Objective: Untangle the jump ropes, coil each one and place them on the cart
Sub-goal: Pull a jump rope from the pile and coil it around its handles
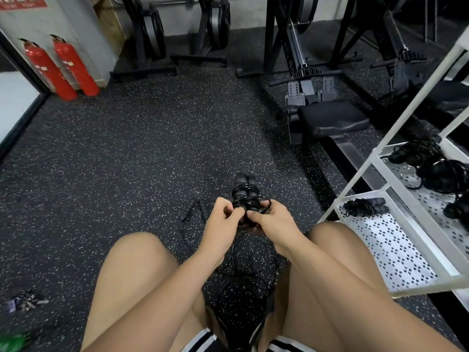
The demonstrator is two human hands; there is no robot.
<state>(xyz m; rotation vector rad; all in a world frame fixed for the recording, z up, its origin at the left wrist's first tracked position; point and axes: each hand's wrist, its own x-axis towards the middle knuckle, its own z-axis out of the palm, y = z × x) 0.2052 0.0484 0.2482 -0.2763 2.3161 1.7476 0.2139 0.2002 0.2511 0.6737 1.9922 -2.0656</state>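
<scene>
1. The person sits on the speckled black floor [127, 161] with both knees raised. Both hands meet in front of the knees.
2. The held jump rope [245, 190] is off the floor between the hands. Its two black handles lie side by side and point away from the person. Thin black cord is wound several turns around the handles near their close end.
3. The left hand [223, 222] has its grip clamped on the left side of this bundle. The fingers are curled, and the thumb and forefinger pinch at the wound cord.
4. The right hand [272, 219] has its grip clamped on the right side of the bundle. The fingers wrap under and around it, and the thumb presses in from above, close to the left thumb.
5. Loose cord [243, 265] hangs below the hands and lies in open loops on the floor between the legs. It cannot be told which rope each loop belongs to.
6. A second jump rope [200, 209] lies on the floor just left of the left hand, with its two handles close together.
7. The white cart [388, 242] stands to the right, beside the right knee. Its shelves are perforated.
8. One coiled rope [365, 207] lies at the far end of the lower shelf. Several more coiled ropes [436, 171] lie on the shelf above.
9. A rowing machine [330, 118] stands beyond the cart. Two red fire extinguishers [43, 69] stand at the far left wall. A bunch of keys [25, 302] lies on the floor at the lower left.
</scene>
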